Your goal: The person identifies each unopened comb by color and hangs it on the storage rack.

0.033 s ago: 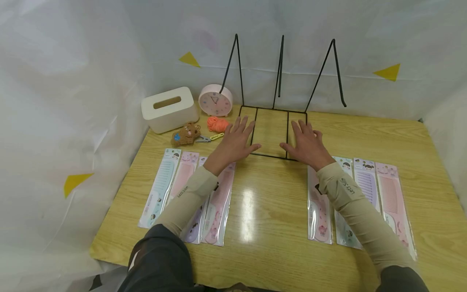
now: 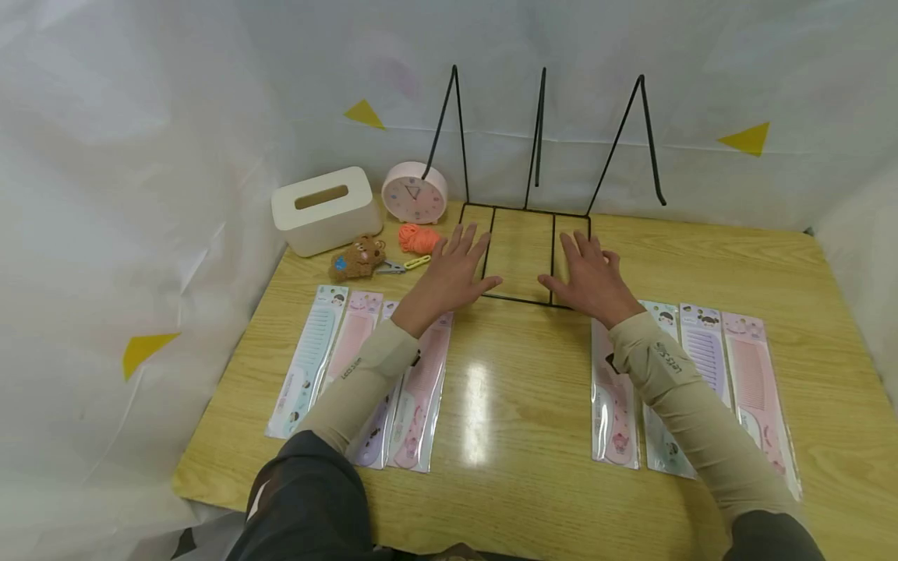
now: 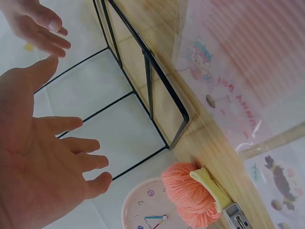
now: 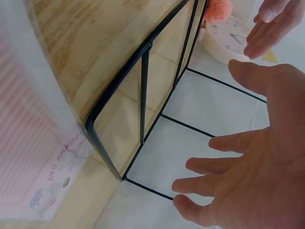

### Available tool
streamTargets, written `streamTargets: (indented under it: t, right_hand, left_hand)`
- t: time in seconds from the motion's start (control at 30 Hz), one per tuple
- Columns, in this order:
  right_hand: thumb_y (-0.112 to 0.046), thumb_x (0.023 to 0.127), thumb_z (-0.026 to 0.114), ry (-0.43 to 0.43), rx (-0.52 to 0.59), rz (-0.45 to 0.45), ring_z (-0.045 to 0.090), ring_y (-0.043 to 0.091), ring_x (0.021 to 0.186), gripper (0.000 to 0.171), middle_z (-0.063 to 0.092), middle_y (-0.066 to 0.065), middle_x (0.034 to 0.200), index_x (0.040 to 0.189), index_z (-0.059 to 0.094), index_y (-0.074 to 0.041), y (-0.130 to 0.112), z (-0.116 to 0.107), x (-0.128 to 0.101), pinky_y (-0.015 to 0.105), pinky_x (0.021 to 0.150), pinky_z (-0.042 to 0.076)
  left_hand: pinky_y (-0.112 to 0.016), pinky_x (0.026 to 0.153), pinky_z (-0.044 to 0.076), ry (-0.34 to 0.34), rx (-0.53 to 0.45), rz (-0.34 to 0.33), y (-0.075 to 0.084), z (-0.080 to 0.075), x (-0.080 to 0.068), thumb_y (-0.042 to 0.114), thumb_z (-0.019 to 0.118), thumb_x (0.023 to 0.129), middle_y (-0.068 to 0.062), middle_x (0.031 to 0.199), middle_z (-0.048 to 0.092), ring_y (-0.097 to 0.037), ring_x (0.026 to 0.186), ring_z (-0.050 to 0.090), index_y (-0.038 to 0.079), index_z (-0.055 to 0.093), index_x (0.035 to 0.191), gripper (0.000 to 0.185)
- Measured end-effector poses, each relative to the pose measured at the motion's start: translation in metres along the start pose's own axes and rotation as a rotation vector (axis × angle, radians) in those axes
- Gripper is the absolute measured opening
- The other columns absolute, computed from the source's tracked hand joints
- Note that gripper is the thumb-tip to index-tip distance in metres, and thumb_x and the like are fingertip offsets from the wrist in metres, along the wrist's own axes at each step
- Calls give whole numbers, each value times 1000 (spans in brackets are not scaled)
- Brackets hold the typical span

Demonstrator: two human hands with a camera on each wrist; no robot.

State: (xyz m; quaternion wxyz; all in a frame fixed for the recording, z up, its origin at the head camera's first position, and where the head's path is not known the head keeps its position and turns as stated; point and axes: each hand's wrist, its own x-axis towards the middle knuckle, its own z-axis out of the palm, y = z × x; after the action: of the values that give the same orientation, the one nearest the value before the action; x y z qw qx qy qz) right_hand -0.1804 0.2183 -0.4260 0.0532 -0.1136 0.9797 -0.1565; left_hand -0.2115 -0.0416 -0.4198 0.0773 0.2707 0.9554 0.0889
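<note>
Left hand: our left hand [image 2: 449,274] lies with fingers straight and spread, palm down, over the left edge of the wire rack's base; it grips nothing. From the left wrist view the fingers [image 3: 71,160] look relaxed, and we cannot tell whether the palm touches the wire.
Right hand: our right hand [image 2: 592,279] is likewise flat and spread at the right edge of the base, holding nothing; its fingers [image 4: 214,171] show loose and parted.
Wire rack: the thin black wire rack [image 2: 522,253] sits at the far middle of the table, between our hands. Its flat rectangular base is split into panels by straight rods, and three slim prongs rise slanted from the far edge.
Table: a smooth, glossy wood-grain table [image 2: 505,452] with a bright reflection near the middle.
Left combs: a row of wide-toothed plastic combs in clear crinkly sleeves [image 2: 312,358], pale blue and pink, lies near left, partly under our left sleeve.
Right combs: a matching row of packaged combs [image 2: 754,378], pink and lilac, lies near right, beside and under our right forearm.
Tissue box: a cream, rounded box [image 2: 326,209] with a slot on top, far left.
Clock: a round pink clock [image 2: 414,192] stands just right of the box.
Yarn: a fuzzy orange ball of yarn [image 2: 417,238] lies just left of the left fingertips.
Bear: a small brown plush bear [image 2: 358,258] lies in front of the box.
Scissors: small scissors with yellow handles [image 2: 403,266] lie between bear and yarn.
</note>
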Motion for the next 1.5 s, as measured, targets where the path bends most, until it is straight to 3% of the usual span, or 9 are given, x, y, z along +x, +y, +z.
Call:
streamTargets:
  t: [0.23,0.37,0.47,0.53,0.6,0.7,0.93,1.2,1.5]
  right_hand:
    - [-50,100,54,-8,6,33,18,53,143,85,19,33,158,157,18,2,4,-3,-9,71,109,19]
    - [-46,101,55,-18,15,54,28,52,140,80,26,34,155,155,24,3,7,-6,-14,72,107,23]
    - [-43,101,56,-57,71,74,49,48,125,69,45,32,143,147,39,5,10,-10,-20,68,98,38]
    - [-43,100,57,-104,102,82,61,42,107,60,59,27,126,137,50,4,14,-13,-25,61,88,49]
    - [-44,99,59,-155,116,84,66,33,88,53,68,21,108,124,58,3,19,-14,-30,52,75,54]
    - [-46,97,61,-207,81,86,65,25,76,50,70,15,95,114,63,2,29,-16,-39,47,67,54]
    - [-53,88,71,-244,35,129,66,32,92,67,68,21,111,121,61,5,51,-15,-57,52,74,54]
    - [-63,80,74,-222,-30,100,52,43,111,91,52,29,126,135,54,7,65,-11,-53,62,84,50]
    - [-65,71,81,-226,-1,124,45,40,108,88,48,24,118,121,60,4,74,-10,-45,60,82,48]
  left_hand:
    - [-56,122,10,-31,-5,28,4,2,3,58,47,100,-16,167,7,-34,153,6,12,21,160,80]
    - [-54,120,19,-68,-55,32,-1,4,6,54,51,101,-15,163,24,-31,150,25,10,30,157,74]
    - [-48,116,33,-88,-89,28,-10,5,7,47,57,100,-13,154,43,-29,141,42,9,43,151,65]
    - [-45,109,42,-91,-91,28,-18,6,9,41,60,100,-12,146,53,-29,132,51,9,50,145,57]
    - [-43,101,48,-94,-75,36,-27,7,9,35,60,100,-10,137,60,-28,125,57,9,55,141,48]
    - [-42,91,54,-96,-36,78,-39,8,9,28,57,101,-12,126,66,-28,114,63,8,61,134,39]
    - [-41,96,52,-104,-14,180,-56,6,6,25,59,100,-13,125,64,-28,114,61,6,65,128,34]
    - [-44,101,48,-111,-14,146,-67,2,-3,33,67,96,-14,132,59,-30,120,56,6,64,129,43]
    - [-47,104,45,-121,-17,138,-70,6,-5,33,70,94,-17,139,53,-33,125,53,4,63,129,46]
